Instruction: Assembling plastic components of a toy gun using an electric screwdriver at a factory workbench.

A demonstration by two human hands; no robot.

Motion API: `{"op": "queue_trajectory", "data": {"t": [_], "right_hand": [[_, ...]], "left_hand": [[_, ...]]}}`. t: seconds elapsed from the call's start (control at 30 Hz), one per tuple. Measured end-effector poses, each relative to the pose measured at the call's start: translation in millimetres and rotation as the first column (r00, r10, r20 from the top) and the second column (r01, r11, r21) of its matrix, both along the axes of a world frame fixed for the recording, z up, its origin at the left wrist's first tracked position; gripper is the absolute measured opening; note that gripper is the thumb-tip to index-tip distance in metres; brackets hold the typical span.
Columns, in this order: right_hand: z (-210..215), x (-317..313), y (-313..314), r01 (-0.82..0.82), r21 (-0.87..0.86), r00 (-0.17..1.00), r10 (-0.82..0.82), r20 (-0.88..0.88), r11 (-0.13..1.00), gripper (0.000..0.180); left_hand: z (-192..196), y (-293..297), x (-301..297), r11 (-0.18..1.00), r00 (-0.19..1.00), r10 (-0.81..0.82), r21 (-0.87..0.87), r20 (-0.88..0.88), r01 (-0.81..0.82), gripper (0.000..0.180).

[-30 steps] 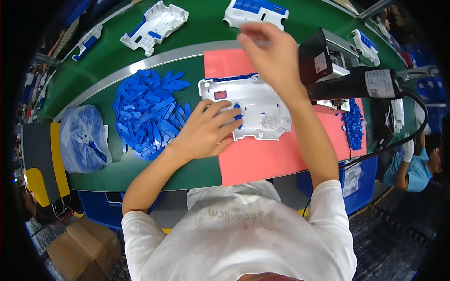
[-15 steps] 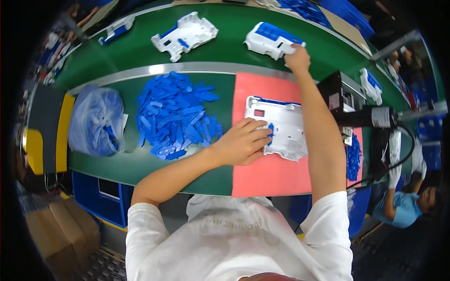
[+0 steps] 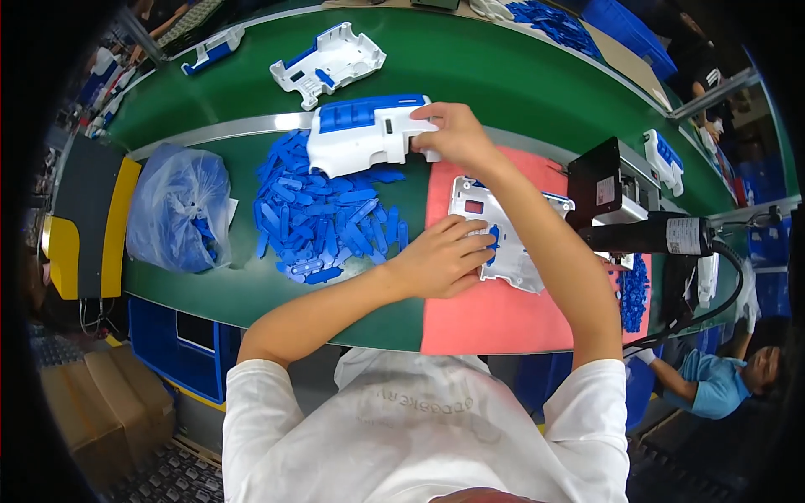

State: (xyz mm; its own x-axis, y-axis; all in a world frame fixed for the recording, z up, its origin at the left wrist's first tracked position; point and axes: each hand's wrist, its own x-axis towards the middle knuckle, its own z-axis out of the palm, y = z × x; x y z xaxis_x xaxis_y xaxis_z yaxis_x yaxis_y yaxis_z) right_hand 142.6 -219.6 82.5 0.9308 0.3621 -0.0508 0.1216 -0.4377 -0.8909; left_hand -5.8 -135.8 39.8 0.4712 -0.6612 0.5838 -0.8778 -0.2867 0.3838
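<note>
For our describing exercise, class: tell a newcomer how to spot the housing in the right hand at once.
On the green bench, find the heap of blue strips. By its far edge, the right hand grips a white housing. Unlike the shell on the pink mat, its blue-panelled outside shows.

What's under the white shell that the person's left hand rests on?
The pink mat lies under the white shell: it shows around the edges, and a reddish patch through the rectangular opening is probably mat too. The rest beneath is covered and cannot be seen.
</note>
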Motion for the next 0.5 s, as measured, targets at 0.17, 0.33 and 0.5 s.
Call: {"op": "queue_trajectory", "data": {"t": [0.17, 0.33, 0.5], "right_hand": [[-0.3, -21.5, 39.1, 0.007, 0.062, 0.983, -0.019, 0.181, 0.998, 0.041], [7.5, -50.1, 114.3, -0.009, 0.035, 0.977, 0.001, 0.214, 0.999, 0.037], [-32.3, -51.6, 165.8, -0.094, -0.005, 0.945, 0.090, 0.315, 0.996, 0.022]], "left_hand": [[2.3, -3.5, -0.6, 1.000, 1.000, 0.018, -0.015, 0.025, -0.018, 0.038], [-15.6, -7.2, -1.4, 0.995, 0.967, -0.098, -0.001, -0.236, 0.101, 0.054], [-25.5, -4.3, 15.7, 0.982, 0.986, -0.108, 0.142, -0.130, 0.126, 0.053]]}}
